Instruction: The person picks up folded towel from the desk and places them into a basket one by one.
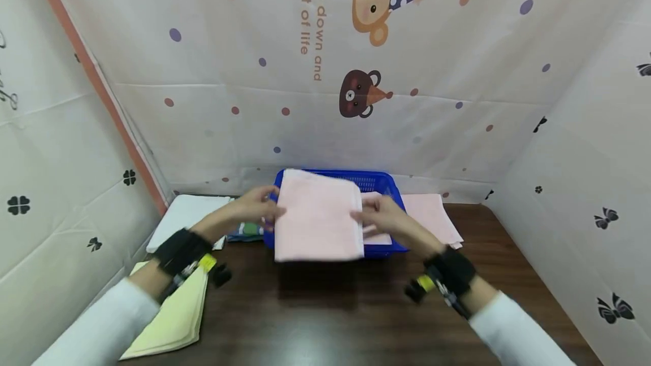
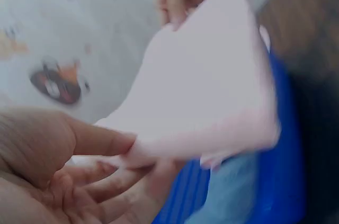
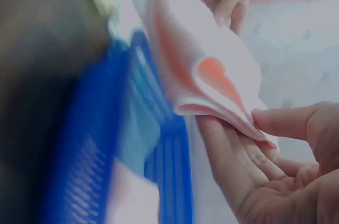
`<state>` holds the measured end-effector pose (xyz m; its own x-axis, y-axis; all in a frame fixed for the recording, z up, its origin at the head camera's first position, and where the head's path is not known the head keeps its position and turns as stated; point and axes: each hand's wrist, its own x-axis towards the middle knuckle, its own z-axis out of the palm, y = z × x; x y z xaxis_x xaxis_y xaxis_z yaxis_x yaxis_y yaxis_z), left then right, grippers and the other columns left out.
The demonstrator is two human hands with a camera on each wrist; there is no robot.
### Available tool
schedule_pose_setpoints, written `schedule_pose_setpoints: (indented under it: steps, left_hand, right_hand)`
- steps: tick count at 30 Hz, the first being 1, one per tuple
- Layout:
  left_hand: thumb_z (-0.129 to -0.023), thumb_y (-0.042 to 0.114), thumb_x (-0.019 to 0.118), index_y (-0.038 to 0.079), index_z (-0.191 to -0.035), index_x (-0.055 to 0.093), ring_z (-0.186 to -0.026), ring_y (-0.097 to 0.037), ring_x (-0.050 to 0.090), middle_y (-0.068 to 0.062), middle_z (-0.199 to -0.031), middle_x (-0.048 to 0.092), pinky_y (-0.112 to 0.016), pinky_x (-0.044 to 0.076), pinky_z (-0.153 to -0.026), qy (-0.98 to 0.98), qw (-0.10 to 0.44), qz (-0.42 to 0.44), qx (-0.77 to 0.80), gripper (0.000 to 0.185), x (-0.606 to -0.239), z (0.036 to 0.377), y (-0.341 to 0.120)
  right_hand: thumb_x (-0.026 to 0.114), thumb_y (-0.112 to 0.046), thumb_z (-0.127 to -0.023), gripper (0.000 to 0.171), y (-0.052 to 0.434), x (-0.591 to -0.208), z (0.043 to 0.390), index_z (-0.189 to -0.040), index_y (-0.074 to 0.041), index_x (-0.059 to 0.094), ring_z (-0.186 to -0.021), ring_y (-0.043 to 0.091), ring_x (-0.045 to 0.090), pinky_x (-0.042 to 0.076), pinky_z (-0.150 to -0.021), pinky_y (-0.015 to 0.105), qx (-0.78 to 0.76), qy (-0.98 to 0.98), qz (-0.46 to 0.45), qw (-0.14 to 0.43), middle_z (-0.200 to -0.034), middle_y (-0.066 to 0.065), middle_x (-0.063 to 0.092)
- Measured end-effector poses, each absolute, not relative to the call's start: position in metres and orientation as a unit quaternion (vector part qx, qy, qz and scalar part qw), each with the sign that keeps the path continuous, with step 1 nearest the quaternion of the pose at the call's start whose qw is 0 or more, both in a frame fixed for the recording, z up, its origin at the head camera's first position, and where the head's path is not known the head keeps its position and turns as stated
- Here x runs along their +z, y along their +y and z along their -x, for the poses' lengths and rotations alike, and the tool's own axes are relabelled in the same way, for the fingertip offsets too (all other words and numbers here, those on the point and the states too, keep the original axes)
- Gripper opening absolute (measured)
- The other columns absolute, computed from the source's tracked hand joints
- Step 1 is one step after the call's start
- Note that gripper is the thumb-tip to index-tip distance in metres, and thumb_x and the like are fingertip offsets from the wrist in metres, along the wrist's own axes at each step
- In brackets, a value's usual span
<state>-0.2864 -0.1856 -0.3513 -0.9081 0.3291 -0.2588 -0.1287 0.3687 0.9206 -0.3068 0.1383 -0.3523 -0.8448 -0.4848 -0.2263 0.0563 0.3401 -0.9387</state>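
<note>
A folded pink cloth (image 1: 317, 219) is held up in front of and above a blue plastic basket (image 1: 378, 177). My left hand (image 1: 256, 208) pinches its left edge between thumb and fingers. At the opposite edge, my right hand (image 1: 385, 218) grips the cloth the same way; the right wrist view shows the folded layers (image 3: 212, 91) between thumb and fingers. Inside the basket lie a light blue cloth (image 2: 230, 189) and another pink cloth (image 3: 132, 195). The held cloth hides much of the basket in the head view.
Right of the basket, a pink folded cloth (image 1: 429, 216) lies on the dark wooden table (image 1: 315, 321). To the left are a white cloth (image 1: 190, 213), a green-and-blue patterned cloth (image 1: 247, 231) and a yellow cloth stack (image 1: 175, 318). A printed white curtain (image 1: 254, 27) hangs close behind the basket.
</note>
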Motion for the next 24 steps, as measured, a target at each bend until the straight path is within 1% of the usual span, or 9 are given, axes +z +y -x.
schedule_pose_setpoints:
  steps: [4,6,10,13,15,17,20,22,24]
  left_hand:
    - [-0.102,0.005,0.051,-0.002,-0.132,0.036,-0.068,-0.014,0.060,-0.007,-0.083,0.056,-0.032,0.059,-0.070,0.816,0.173,-0.008,0.551,0.034,-0.365,0.342,-0.179]
    - [-0.102,0.003,0.049,-0.002,-0.137,0.034,-0.069,-0.016,0.060,-0.011,-0.090,0.055,-0.032,0.057,-0.067,0.825,0.170,0.015,0.539,0.038,-0.376,0.360,-0.173]
    - [-0.097,-0.002,0.050,-0.006,-0.136,0.044,-0.076,-0.023,0.062,-0.023,-0.112,0.058,-0.034,0.059,-0.061,0.893,0.153,0.016,0.424,0.039,-0.393,0.377,-0.158]
    - [-0.095,-0.003,0.053,-0.009,-0.133,0.051,-0.079,-0.030,0.069,-0.030,-0.123,0.061,-0.035,0.061,-0.058,0.942,0.127,0.000,0.311,0.039,-0.398,0.379,-0.148]
    - [-0.094,-0.004,0.056,-0.011,-0.132,0.053,-0.076,-0.032,0.074,-0.031,-0.118,0.066,-0.034,0.061,-0.056,0.957,0.119,-0.003,0.265,0.039,-0.399,0.379,-0.142]
    - [-0.090,-0.007,0.060,-0.010,-0.127,0.057,-0.067,-0.029,0.074,-0.026,-0.101,0.072,-0.030,0.058,-0.051,0.963,0.120,0.002,0.241,0.037,-0.398,0.379,-0.138]
    - [-0.085,-0.010,0.066,-0.008,-0.115,0.065,-0.053,-0.022,0.071,-0.017,-0.077,0.072,-0.027,0.056,-0.048,0.968,0.121,0.014,0.221,0.031,-0.400,0.379,-0.135]
    - [-0.082,-0.012,0.067,-0.006,-0.109,0.068,-0.048,-0.018,0.067,-0.013,-0.070,0.068,-0.025,0.052,-0.044,0.970,0.120,0.017,0.213,0.028,-0.404,0.381,-0.135]
    - [-0.081,-0.013,0.066,-0.006,-0.110,0.067,-0.046,-0.016,0.064,-0.013,-0.073,0.066,-0.024,0.051,-0.042,0.969,0.119,0.019,0.214,0.029,-0.409,0.383,-0.138]
  right_hand:
    - [0.062,-0.018,-0.102,0.019,0.114,-0.354,0.372,-0.090,-0.004,0.055,-0.080,0.017,0.067,0.063,-0.082,0.042,-0.510,0.812,0.081,0.273,-0.086,0.004,0.062]
    - [0.062,-0.016,-0.102,0.015,0.105,-0.363,0.395,-0.095,-0.003,0.058,-0.079,0.019,0.070,0.064,-0.081,0.041,-0.481,0.821,0.046,0.305,-0.088,0.006,0.064]
    - [0.061,-0.011,-0.102,0.011,0.093,-0.387,0.416,-0.101,0.000,0.061,-0.073,0.020,0.069,0.064,-0.073,0.035,-0.432,0.820,-0.014,0.377,-0.089,0.009,0.064]
    - [0.062,-0.009,-0.102,0.011,0.088,-0.399,0.416,-0.100,0.001,0.065,-0.063,0.018,0.070,0.062,-0.065,0.029,-0.404,0.818,-0.038,0.406,-0.079,0.010,0.066]
    - [0.063,-0.009,-0.101,0.013,0.086,-0.401,0.413,-0.098,0.003,0.068,-0.058,0.018,0.070,0.061,-0.064,0.027,-0.389,0.822,-0.052,0.414,-0.072,0.011,0.068]
    - [0.064,-0.010,-0.100,0.015,0.085,-0.399,0.409,-0.098,0.004,0.070,-0.057,0.017,0.070,0.062,-0.070,0.028,-0.369,0.827,-0.058,0.419,-0.069,0.011,0.068]
    - [0.064,-0.010,-0.100,0.018,0.083,-0.398,0.406,-0.103,0.006,0.070,-0.059,0.018,0.071,0.061,-0.078,0.028,-0.346,0.835,-0.056,0.424,-0.070,0.012,0.070]
    - [0.064,-0.010,-0.100,0.018,0.080,-0.401,0.407,-0.105,0.006,0.070,-0.059,0.018,0.071,0.061,-0.078,0.028,-0.340,0.840,-0.048,0.421,-0.071,0.012,0.070]
    - [0.065,-0.010,-0.099,0.018,0.078,-0.407,0.408,-0.106,0.006,0.068,-0.059,0.018,0.071,0.061,-0.073,0.026,-0.346,0.840,-0.049,0.414,-0.071,0.012,0.070]
